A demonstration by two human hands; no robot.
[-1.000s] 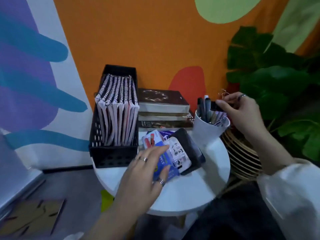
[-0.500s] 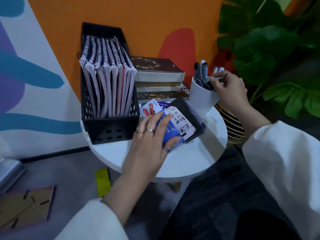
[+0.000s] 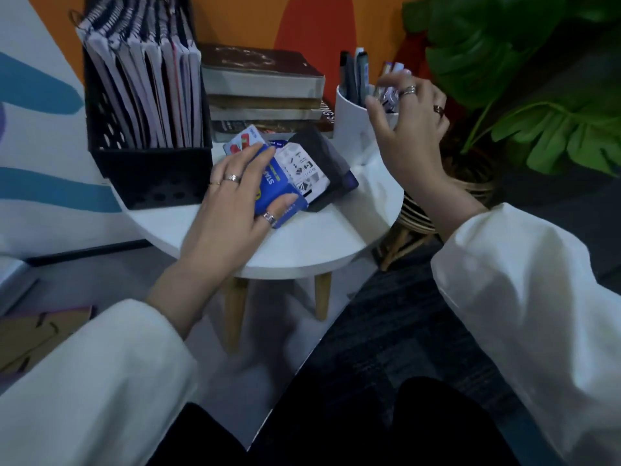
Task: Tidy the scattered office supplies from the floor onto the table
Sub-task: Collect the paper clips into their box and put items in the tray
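Lifted off the cup (image 3: pixel 356 122), right hand (image 3: pixel 408 129) hovers, fingers spread; left hand (image 3: pixel 232 200) grips blue box (image 3: pixel 279 193).

A big green plant (image 3: pixel 524 79) fills the far right corner, its striped woven pot (image 3: pixel 416 213) on a wooden stand just beside the table's right edge. Behind stands an orange wall (image 3: pixel 235 25) with a red blob; a white panel (image 3: pixel 37 129) with blue strokes is on the left. A brown cardboard piece (image 3: pixel 37 334) lies on the grey floor (image 3: pixel 111 280), and a dark rug (image 3: pixel 386 334) spreads below.
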